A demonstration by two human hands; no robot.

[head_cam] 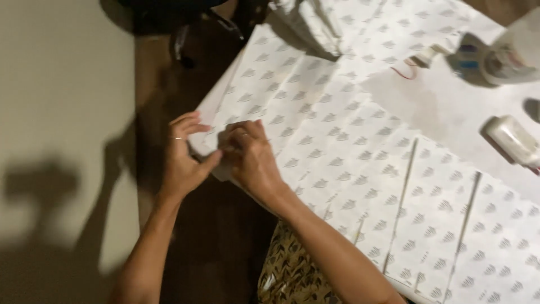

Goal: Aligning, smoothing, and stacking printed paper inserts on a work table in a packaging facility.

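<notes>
Both hands pinch the near-left corner of the printed paper sheet [337, 141], the left hand [183, 163] in a loose grip at its edge and the right hand [253, 160] pressing fingertips just beside it. That sheet lies flat across the worktop [444, 107], overlapping others. Keeping the edge aligned and creasing evenly would likely do it well. Glue bottles [514, 141] lie well apart.

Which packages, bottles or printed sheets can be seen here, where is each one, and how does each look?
Printed sheets: overlapping across the table, white with rows of small grey marks; both hands press their left edge.
White bottle: lying at right edge, oblong.
White container: top right, with coloured label.
Small tube: top, whitish, blurred.
</notes>
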